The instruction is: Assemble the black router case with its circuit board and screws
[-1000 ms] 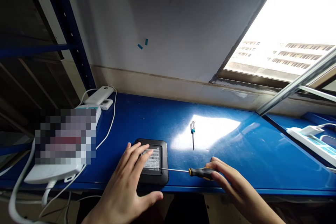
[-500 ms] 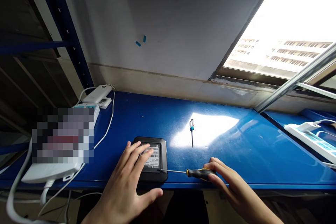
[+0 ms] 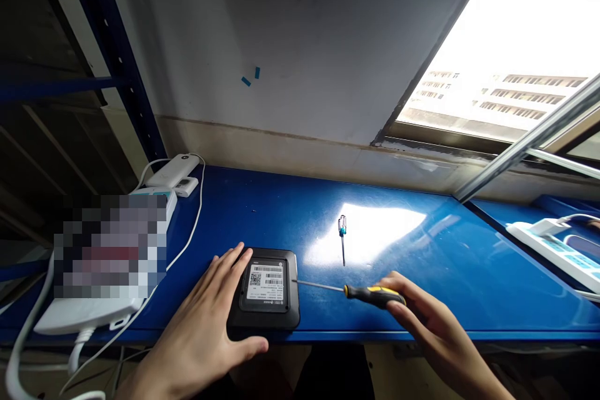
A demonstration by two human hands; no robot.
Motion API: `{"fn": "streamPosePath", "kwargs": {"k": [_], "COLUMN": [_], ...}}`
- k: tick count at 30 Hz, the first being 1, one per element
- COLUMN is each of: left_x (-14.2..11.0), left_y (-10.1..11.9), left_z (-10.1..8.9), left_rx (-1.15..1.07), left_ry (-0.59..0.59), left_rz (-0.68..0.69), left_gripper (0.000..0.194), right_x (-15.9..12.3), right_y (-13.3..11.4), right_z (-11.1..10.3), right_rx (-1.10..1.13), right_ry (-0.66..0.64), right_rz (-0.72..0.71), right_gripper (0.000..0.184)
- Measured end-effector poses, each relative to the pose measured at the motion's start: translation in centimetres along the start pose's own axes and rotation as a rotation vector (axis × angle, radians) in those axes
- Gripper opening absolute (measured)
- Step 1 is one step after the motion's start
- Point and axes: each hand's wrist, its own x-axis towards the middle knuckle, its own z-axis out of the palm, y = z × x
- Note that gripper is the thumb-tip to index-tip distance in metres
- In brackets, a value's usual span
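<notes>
A flat black box-shaped device (image 3: pixel 291 319) with rounded corners lies near the front edge of the blue table, its white barcode label facing up. My left hand (image 3: pixel 206 319) rests along its left side, fingers stretched over the far left corner and thumb apart by the near side. In my right hand (image 3: pixel 422 319) is a screwdriver (image 3: pixel 370 294) with a black and yellow handle. It points left, and its tip meets the device's right rim. A smaller screwdriver (image 3: pixel 342 234) with a clear and teal handle lies farther back on the table.
On the left are a white power strip (image 3: pixel 94 315), a white power bank or adapter (image 3: pixel 173 170) and loose white cables (image 3: pixel 194 225). Another power strip (image 3: pixel 557 250) lies at the far right, beyond a metal post (image 3: pixel 515 150). A wall (image 3: pixel 300 44) stands behind the table.
My left hand has slid left off the label onto the device's left edge. My right hand has moved the screwdriver right and slightly away, its tip shifting from the label recess to the rim.
</notes>
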Motion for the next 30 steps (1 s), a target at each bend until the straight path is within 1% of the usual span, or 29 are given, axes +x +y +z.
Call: {"fn": "streamPosePath", "kwargs": {"k": [5, 8, 10, 12, 16, 21, 25, 30], "left_x": [0.8, 0.7, 0.5, 0.3, 0.5, 0.8, 0.9, 1.4], "left_y": [0.4, 0.4, 0.2, 0.1, 0.3, 0.7, 1.1, 1.1], "left_z": [0.0, 0.3, 0.4, 0.3, -0.1, -0.3, -0.3, -0.3], "left_rx": [-0.016, -0.018, -0.024, -0.033, -0.042, -0.057, -0.066, -0.102], "left_ry": [0.010, 0.045, 0.069, 0.075, 0.018, -0.019, -0.012, -0.024], "left_rz": [0.036, 0.054, 0.066, 0.073, 0.040, -0.019, -0.028, -0.038], "left_gripper": [0.108, 0.107, 0.106, 0.106, 0.106, 0.108, 0.109, 0.112], "right_x": [2.7, 4.7, 6.5, 8.4, 11.9, 15.0, 16.5, 17.1], "right_y": [-1.9, -3.1, -3.8, -4.5, -6.0, -7.0, -6.9, -6.5], "right_z": [1.6, 2.9, 4.1, 5.5, 8.5, 11.6, 13.0, 13.9], "right_rx": [0.283, 0.502, 0.630, 0.706, 0.757, 0.755, 0.792, 0.780], "right_ry": [0.023, 0.116, 0.187, 0.244, 0.272, 0.314, 0.312, 0.302], "right_rz": [0.083, 0.179, 0.180, 0.152, 0.091, 0.028, 0.047, 0.081], "right_gripper": [0.037, 0.039, 0.037, 0.036, 0.035, 0.035, 0.034, 0.035]}}
